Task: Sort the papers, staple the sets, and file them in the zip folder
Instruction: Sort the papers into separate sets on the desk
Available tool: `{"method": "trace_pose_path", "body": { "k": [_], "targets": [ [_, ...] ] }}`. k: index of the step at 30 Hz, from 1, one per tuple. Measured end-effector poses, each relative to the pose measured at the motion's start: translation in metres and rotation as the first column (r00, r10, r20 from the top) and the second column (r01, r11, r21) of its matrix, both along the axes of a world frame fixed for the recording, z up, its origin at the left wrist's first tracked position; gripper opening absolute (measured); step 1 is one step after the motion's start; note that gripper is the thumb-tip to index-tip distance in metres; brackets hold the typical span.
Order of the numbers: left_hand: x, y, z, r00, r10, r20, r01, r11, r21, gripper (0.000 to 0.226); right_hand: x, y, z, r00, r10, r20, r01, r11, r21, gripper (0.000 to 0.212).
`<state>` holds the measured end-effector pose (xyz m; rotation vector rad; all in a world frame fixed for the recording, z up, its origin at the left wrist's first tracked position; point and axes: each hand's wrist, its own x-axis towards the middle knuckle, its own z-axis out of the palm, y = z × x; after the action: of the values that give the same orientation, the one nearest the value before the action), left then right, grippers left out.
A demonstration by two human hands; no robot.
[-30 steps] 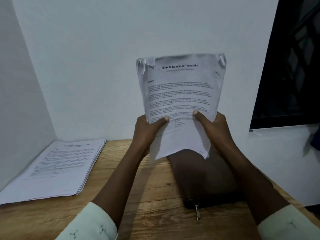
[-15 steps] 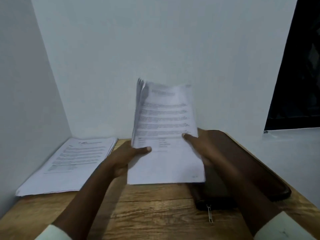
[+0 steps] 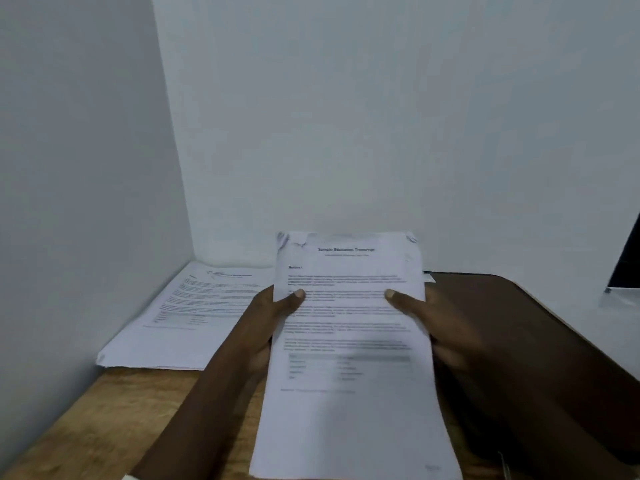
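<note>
Transcript set (image 3: 349,341) brought down from upright, now held low over desk (image 3: 104,410) at zip folder's (image 3: 536,341) left edge. Pinched both sides by left hand (image 3: 263,327), right hand (image 3: 433,323), fingers (image 3: 401,299) closed on it. Filing probably next.

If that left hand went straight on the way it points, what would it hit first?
Probably the white back wall. The left hand, gripping the held sheets, points ahead and slightly right; the paper pile lies off to its left. Depth is hard to judge.
</note>
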<state>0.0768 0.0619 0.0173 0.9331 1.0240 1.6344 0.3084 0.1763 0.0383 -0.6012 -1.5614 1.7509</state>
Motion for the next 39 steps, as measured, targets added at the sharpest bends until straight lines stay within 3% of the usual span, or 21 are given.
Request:
{"method": "trace_pose_path", "body": {
  "k": [1, 4, 7, 9, 12, 15, 16, 19, 21, 23, 25, 28, 30, 31, 34, 36, 39],
  "targets": [
    [-0.002, 0.001, 0.0, 1.0, -0.012, -0.003, 0.012, 1.0, 0.004, 0.037, -0.003, 0.003, -0.003, 0.999, -0.027, -0.039, 0.027, 1.0, -0.003, 0.038],
    [-0.007, 0.005, 0.005, 0.999, 0.034, -0.034, -0.033, 0.999, 0.031, 0.043, -0.009, -0.001, -0.015, 0.999, -0.037, -0.001, 0.037, 0.997, 0.071, 0.079],
    [-0.019, 0.008, 0.008, 0.997, 0.072, 0.016, -0.073, 0.993, 0.088, 0.058, -0.017, 0.0, -0.026, 1.0, -0.024, 0.009, 0.023, 0.996, 0.085, 0.095],
    [-0.024, 0.009, 0.009, 0.996, 0.07, 0.046, -0.076, 0.989, 0.127, 0.056, -0.02, 0.002, -0.028, 0.999, -0.041, 0.011, 0.039, 0.994, 0.102, 0.106],
    [-0.026, 0.009, 0.015, 0.993, 0.113, 0.029, -0.117, 0.976, 0.185, 0.052, -0.019, 0.003, -0.028, 0.999, -0.028, -0.028, 0.03, 0.996, 0.08, 0.094],
    [-0.025, 0.008, 0.018, 0.991, 0.129, 0.026, -0.132, 0.97, 0.204, 0.049, -0.019, 0.003, -0.03, 0.999, -0.013, -0.032, 0.015, 0.996, 0.083, 0.103],
    [-0.024, 0.007, 0.018, 0.991, 0.128, 0.033, -0.132, 0.97, 0.205, 0.048, -0.02, 0.002, -0.03, 1.0, -0.019, -0.024, 0.02, 0.997, 0.075, 0.096],
    [-0.023, 0.005, 0.017, 0.992, 0.119, 0.045, -0.126, 0.97, 0.208, 0.043, -0.022, -0.002, -0.027, 0.999, -0.036, -0.036, 0.036, 0.999, 0.004, 0.037],
    [-0.023, 0.005, 0.016, 0.991, 0.12, 0.052, -0.129, 0.969, 0.21, 0.04, -0.021, -0.003, -0.026, 0.998, -0.061, -0.017, 0.061, 0.998, -0.02, 0.021],
    [-0.022, 0.006, 0.015, 0.991, 0.123, 0.051, -0.131, 0.968, 0.213, 0.04, -0.021, -0.003, -0.026, 0.998, -0.059, -0.026, 0.059, 0.998, -0.002, 0.033],
    [-0.02, 0.007, 0.016, 0.991, 0.129, 0.029, -0.132, 0.967, 0.218, 0.043, -0.022, -0.002, -0.028, 0.997, -0.078, -0.024, 0.079, 0.997, 0.018, 0.065],
    [-0.017, 0.009, 0.014, 0.988, 0.149, 0.03, -0.152, 0.971, 0.186, 0.048, -0.023, -0.004, -0.027, 0.993, -0.121, -0.011, 0.122, 0.989, 0.085, 0.069],
    [-0.015, 0.007, 0.014, 0.996, 0.079, 0.038, -0.083, 0.989, 0.123, 0.048, -0.023, -0.006, -0.02, 0.989, -0.146, -0.039, 0.15, 0.981, 0.122, 0.083],
    [-0.013, 0.004, 0.015, 0.999, 0.034, -0.007, -0.034, 0.997, 0.072, 0.044, -0.022, -0.006, -0.016, 0.984, -0.156, -0.08, 0.164, 0.981, 0.104, 0.081],
    [-0.006, -0.003, 0.025, 0.987, 0.037, -0.155, -0.04, 0.999, -0.015, 0.032, -0.021, -0.007, -0.001, 0.976, -0.112, -0.187, 0.112, 0.994, -0.009, 0.045],
    [0.003, -0.005, 0.041, 0.96, 0.155, -0.233, -0.149, 0.988, 0.042, 0.025, -0.022, -0.007, 0.013, 0.977, -0.098, -0.189, 0.093, 0.995, -0.033, 0.035],
    [0.018, -0.006, 0.08, 0.839, 0.35, -0.418, -0.269, 0.933, 0.241, 0.013, -0.023, -0.01, 0.044, 0.961, -0.214, -0.178, 0.235, 0.966, 0.111, 0.029]
  ]
}}
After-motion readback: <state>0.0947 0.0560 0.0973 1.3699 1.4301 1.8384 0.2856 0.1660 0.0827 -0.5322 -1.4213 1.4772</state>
